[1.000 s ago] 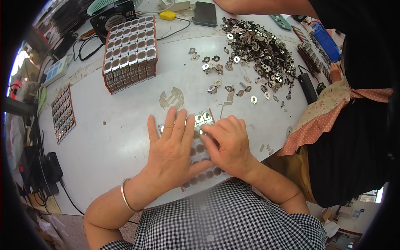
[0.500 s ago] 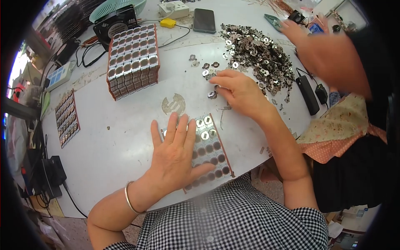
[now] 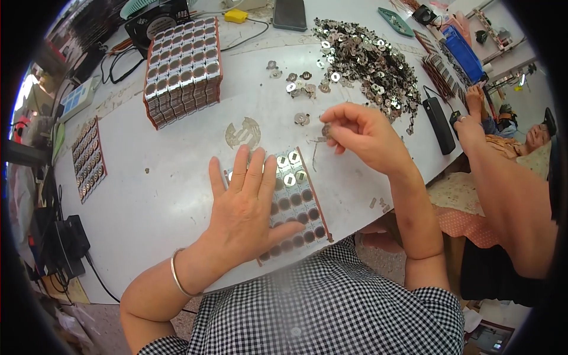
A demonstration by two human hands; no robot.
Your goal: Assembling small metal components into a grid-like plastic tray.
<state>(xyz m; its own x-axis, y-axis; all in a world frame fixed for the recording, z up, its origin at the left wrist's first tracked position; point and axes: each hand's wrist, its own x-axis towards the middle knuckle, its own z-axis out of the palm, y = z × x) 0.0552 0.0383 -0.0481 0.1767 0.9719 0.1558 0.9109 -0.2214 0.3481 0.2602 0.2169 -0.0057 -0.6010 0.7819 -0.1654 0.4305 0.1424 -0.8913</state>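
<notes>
My left hand (image 3: 241,210) lies flat with spread fingers on a panel of small circuit boards (image 3: 313,214), covering its left part. Bright metal clips (image 3: 289,179) sit on the panel's far rows; the nearer rows show dark round pads. Just beyond the panel's far right corner, my right hand (image 3: 370,137) is raised over the table, thumb and fingers pinching a small metal clip (image 3: 326,131), partly hidden by the fingertips. A single loose clip (image 3: 302,119) lies to the left of that hand, and several more (image 3: 305,89) lie farther off.
A big heap of metal clips (image 3: 373,71) spreads at the far right. A tall stack of panels (image 3: 183,68) stands far left, with another filled panel (image 3: 90,160) nearer the left edge. A black bar-shaped device (image 3: 439,126) lies right, beside a co-worker's arm (image 3: 503,160).
My right hand has drawn back from the loose clips, rightward and slightly nearer, with a clip in its fingers. My left hand stays on the panel. The co-worker's arm has swung off the table's far right.
</notes>
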